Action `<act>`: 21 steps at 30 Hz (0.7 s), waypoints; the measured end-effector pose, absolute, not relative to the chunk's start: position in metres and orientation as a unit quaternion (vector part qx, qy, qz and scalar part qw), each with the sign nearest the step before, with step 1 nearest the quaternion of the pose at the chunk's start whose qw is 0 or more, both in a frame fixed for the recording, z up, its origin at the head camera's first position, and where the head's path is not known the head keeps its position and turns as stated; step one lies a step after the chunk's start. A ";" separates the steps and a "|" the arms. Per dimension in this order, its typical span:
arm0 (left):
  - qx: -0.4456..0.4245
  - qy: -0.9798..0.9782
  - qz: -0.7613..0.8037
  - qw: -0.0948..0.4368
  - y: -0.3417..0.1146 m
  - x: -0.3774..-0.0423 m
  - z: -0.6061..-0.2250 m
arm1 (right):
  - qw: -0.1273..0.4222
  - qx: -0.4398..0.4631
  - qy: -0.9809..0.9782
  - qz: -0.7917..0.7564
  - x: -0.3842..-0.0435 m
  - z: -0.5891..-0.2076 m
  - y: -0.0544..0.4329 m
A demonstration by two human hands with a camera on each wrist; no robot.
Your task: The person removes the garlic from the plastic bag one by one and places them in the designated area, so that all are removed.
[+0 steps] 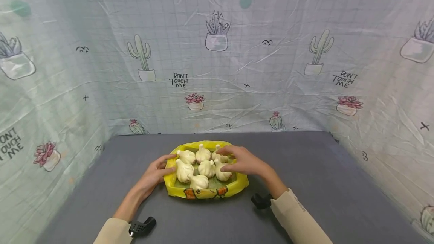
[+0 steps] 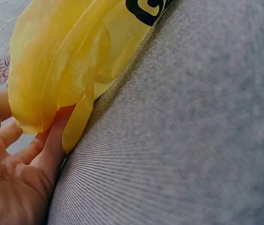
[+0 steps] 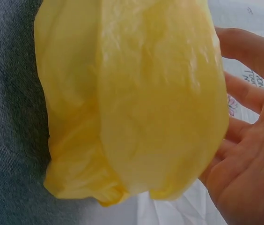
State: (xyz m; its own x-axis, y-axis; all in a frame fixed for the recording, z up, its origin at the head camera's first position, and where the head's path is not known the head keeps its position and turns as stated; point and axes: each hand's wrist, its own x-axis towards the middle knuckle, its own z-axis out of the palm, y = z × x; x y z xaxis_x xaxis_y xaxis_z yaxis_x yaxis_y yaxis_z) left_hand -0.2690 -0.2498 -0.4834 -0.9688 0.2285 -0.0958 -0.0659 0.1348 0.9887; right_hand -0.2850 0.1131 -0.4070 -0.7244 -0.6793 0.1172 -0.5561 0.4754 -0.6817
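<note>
A yellow plastic bag [image 1: 240,183] with a printed front is spread into a low oval, its rim rolled outward. Several whitish garlic bulbs [image 1: 198,182] sit inside, necks mostly upward. My left hand [image 1: 154,174] is at the bag's left side, thumb and forefinger spread at the rim; in the left wrist view other fingers [image 2: 52,143] go behind the yellow plastic. Over the right rim reaches my right hand [image 1: 245,161], its thumb and fingers parted above the rightmost garlic bulb [image 1: 222,174]. In the right wrist view, the bag's side hides those fingertips.
The bag stands on a grey cloth-covered table [image 1: 305,183]. A pale curtain [image 1: 237,86] printed with potted cacti surrounds the table at the back and both sides. Black wrist cameras [image 1: 144,227] are strapped at the cuffs of beige sleeves [image 1: 298,217].
</note>
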 end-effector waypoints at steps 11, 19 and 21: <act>0.084 0.744 0.651 0.126 -0.256 -0.268 -0.486 | 0.105 -0.357 0.855 -0.361 -0.292 -0.410 0.111; 0.074 0.744 0.651 0.126 -0.257 -0.267 -0.485 | 0.157 -0.346 0.852 -0.361 -0.296 -0.405 0.107; 0.074 0.745 0.651 0.124 -0.257 -0.267 -0.485 | 0.155 -0.349 0.853 -0.355 -0.296 -0.404 0.106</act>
